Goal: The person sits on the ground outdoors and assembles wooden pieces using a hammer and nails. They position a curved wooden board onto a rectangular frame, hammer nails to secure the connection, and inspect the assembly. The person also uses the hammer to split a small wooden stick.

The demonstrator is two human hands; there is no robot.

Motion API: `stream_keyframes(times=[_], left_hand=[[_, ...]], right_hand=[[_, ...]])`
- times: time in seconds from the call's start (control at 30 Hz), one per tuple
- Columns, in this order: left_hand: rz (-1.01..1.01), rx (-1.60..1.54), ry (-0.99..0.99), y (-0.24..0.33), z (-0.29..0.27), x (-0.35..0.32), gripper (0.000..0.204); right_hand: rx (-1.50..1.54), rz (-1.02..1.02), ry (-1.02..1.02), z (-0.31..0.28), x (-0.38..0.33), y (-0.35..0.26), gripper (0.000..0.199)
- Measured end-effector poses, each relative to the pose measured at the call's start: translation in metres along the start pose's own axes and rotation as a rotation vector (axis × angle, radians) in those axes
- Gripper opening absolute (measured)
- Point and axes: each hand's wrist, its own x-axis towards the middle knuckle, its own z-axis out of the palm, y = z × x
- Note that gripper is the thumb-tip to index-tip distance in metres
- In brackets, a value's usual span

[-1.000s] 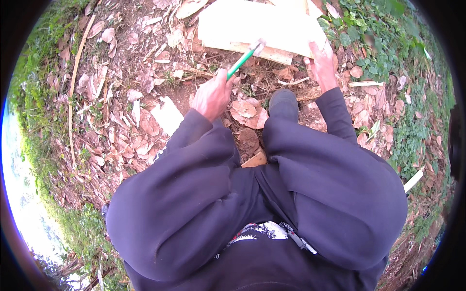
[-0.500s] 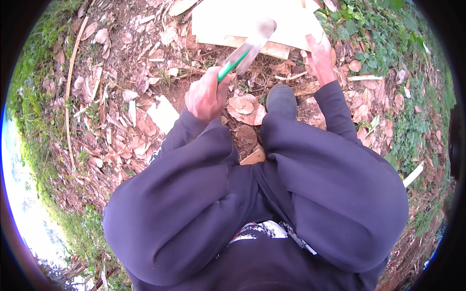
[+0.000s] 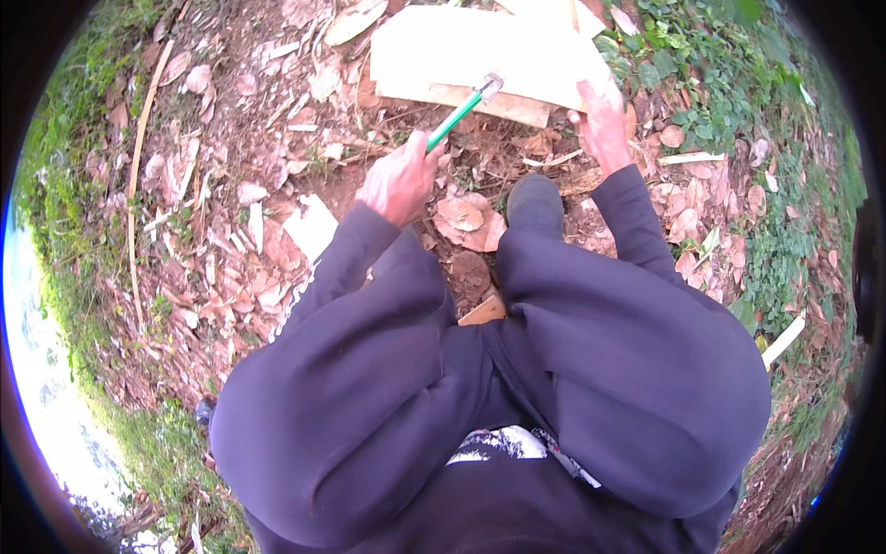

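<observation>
In my left hand (image 3: pixel 402 179) is a hammer (image 3: pixel 456 120) with a green handle and a small metal head. The fingers wrap round the lower handle, and the head is over the front part of a pale wooden board (image 3: pixel 461 57). My right hand (image 3: pixel 603 125) grips the right end of that board, thumb on the near side. The board's top is bleached by glare, so any nail or mark on it cannot be made out. Beneath its front edge another plank (image 3: pixel 498 108) sticks out.
Dry leaves (image 3: pixel 469 220) and wood scraps litter the soil. A pale offcut (image 3: pixel 310 227) lies left of my knees, a long thin strip (image 3: pixel 138 166) farther left. Green plants (image 3: pixel 711 83) grow at the right. My boot (image 3: pixel 534 205) stands just short of the boards.
The hammer was blurred in a swing with its head higher; now its head is sharp and low over the board. My right hand has stayed on the board's end.
</observation>
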Motion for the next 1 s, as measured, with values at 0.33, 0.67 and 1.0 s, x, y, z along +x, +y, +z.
stream_keyframes(times=[0.33,0.67,1.0], left_hand=[[-0.051,-0.030,-0.083,0.002,-0.002,-0.003,0.019],[-0.141,0.000,-0.076,0.014,-0.018,0.013,0.021],[-0.264,-0.173,0.056,0.005,-0.005,-0.010,0.026]], right_hand=[[-0.040,0.029,-0.011,-0.006,-0.007,0.010,0.034],[-0.187,-0.123,0.005,-0.013,0.010,0.025,0.038],[-0.220,-0.052,0.043,-0.018,0.012,0.029,0.041]])
